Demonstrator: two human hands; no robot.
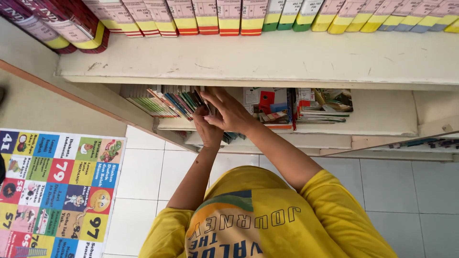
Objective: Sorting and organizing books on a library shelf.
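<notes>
A row of thin books (165,101) stands tilted on the lower shelf (382,125) of a cream bookcase, spines leaning to the left. Both hands are at the right end of this row. The left hand (206,128) is curled against the books from below, though whether it grips one cannot be told. The right hand (228,111) lies over it, fingers spread and pressed flat on the books' top edges, holding nothing closed. Just right of the hands sits a loose stack of magazines (315,106). Above, the upper shelf (267,59) carries thick volumes (229,16) with pink and yellow spines. On the white tiled floor (143,172) to the left lies a colourful numbered game mat (57,191).
</notes>
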